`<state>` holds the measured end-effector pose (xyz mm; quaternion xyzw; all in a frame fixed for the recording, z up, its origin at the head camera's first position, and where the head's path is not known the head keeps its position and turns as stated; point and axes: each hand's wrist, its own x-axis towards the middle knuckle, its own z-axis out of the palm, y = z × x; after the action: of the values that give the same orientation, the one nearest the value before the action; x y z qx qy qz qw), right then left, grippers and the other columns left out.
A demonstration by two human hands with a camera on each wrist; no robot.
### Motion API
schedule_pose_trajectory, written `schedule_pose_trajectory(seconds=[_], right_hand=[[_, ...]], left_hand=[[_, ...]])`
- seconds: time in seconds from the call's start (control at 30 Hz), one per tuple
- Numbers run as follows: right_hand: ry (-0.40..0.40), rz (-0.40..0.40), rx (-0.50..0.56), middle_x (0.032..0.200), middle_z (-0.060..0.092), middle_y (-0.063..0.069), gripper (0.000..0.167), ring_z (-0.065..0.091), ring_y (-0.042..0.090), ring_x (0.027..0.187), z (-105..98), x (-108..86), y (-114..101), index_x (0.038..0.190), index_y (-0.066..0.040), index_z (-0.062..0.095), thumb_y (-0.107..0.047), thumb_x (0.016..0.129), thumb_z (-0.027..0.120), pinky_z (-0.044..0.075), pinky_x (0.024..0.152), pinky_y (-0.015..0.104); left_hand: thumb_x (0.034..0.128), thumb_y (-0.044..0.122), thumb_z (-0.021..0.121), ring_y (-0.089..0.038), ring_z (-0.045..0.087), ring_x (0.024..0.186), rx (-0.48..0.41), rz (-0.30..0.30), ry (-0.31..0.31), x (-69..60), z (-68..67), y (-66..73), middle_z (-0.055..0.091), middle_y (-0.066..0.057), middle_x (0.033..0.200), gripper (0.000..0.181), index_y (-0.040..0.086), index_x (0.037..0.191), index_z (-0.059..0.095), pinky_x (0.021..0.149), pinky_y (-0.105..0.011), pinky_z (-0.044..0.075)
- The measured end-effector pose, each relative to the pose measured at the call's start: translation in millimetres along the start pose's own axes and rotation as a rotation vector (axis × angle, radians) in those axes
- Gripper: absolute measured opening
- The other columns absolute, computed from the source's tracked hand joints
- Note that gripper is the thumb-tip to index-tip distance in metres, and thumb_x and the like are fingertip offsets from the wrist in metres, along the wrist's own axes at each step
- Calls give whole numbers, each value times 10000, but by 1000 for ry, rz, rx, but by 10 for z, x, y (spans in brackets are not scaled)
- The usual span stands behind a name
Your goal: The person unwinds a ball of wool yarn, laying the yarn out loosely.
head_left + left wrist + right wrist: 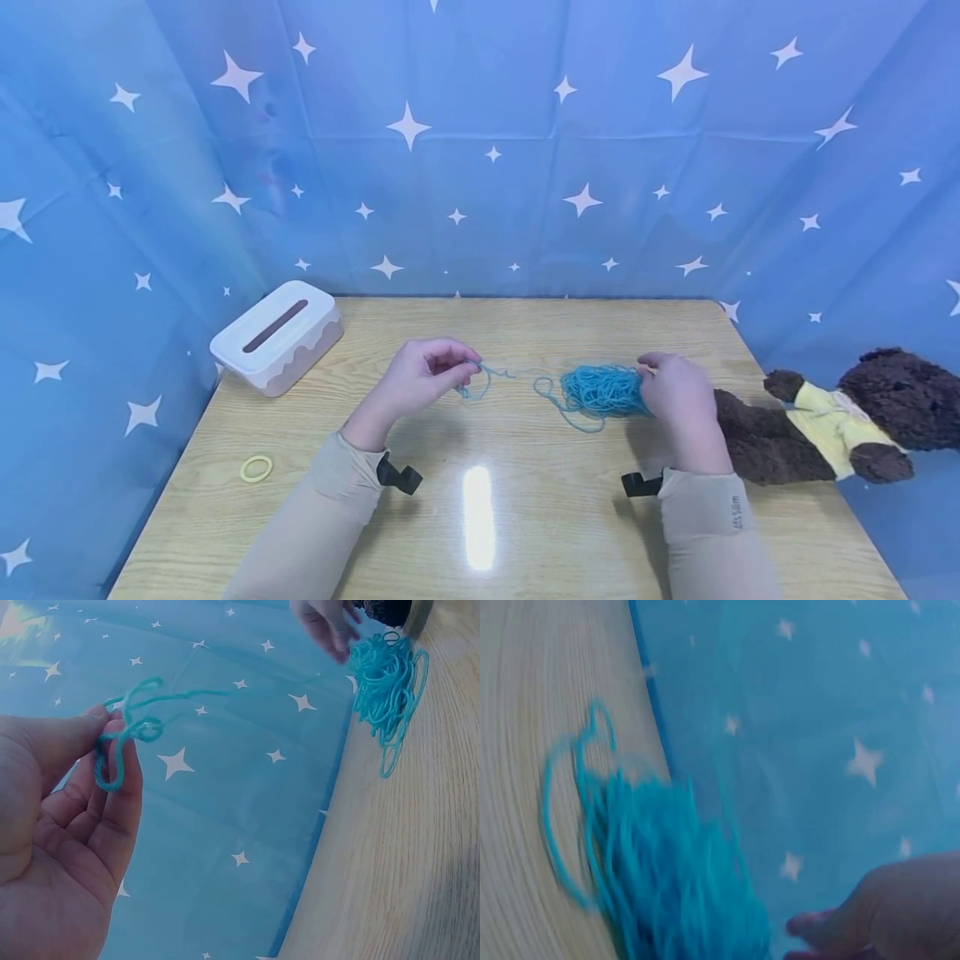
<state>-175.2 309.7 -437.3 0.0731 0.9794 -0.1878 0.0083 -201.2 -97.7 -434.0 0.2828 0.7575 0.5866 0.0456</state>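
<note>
My left hand (427, 375) pinches a looped strand of turquoise yarn (112, 769) between thumb and fingertips, above the table. Its loops and a loose tail stick out past the fingertips. To the right lies a bundle of turquoise yarn (603, 390) on the table, with a loop trailing from its left end. My right hand (678, 400) is at the bundle's right end. A small gap shows between its fingertips (806, 924) and the yarn in the right wrist view, where the hand is blurred and partly out of frame.
At the back left stands a white and pinkish tissue box (277, 337). A pale yellow ring (257, 469) lies on the left of the wooden table (555, 517). A brown plush toy (765, 437) in yellow clothes lies across the right edge. Behind hangs a blue star-patterned curtain (480, 183).
</note>
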Motion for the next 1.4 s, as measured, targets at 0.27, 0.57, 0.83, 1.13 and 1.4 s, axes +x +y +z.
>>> schedule_pose_trajectory(seconds=[0.27,0.57,0.83,1.13,1.4], right_hand=[[28,-454,298,1549,670,141,421,608,423,1455,255,-213,-761,1523,-137,644,-326,1155,567,490,1196,664],[2,-563,364,1231,837,15,259,799,259,1143,555,-345,-1100,1327,-168,788,-236,1102,677,665,929,468],[126,-475,412,1014,843,37,206,703,144,716,340,-307,-904,1223,-115,800,-204,1119,646,468,542,254],[290,-291,412,1038,838,80,296,748,229,971,135,-236,-706,1241,-93,787,-283,1150,579,521,688,155],[399,-126,395,1066,826,116,349,656,19,877,2,-169,-492,1272,-71,764,-320,1157,548,470,669,83]], left_hand=[[1022,106,768,-143,770,825,-6,-5,7,-11,21,3,820,-69,933,108,87,1114,823,758,-320,677],[1028,99,761,-138,768,817,-25,5,-7,-7,39,4,816,-84,930,112,70,1120,817,752,-303,673],[1030,99,754,-176,778,811,-14,19,3,1,40,16,823,-80,926,101,70,1104,817,727,-289,659],[1055,44,693,-103,754,816,-67,26,-24,-8,29,11,799,-215,1000,90,7,1103,759,758,-277,658],[1085,30,629,-470,763,929,-102,13,-47,4,16,14,804,-236,1069,90,8,1105,714,838,-341,686]])
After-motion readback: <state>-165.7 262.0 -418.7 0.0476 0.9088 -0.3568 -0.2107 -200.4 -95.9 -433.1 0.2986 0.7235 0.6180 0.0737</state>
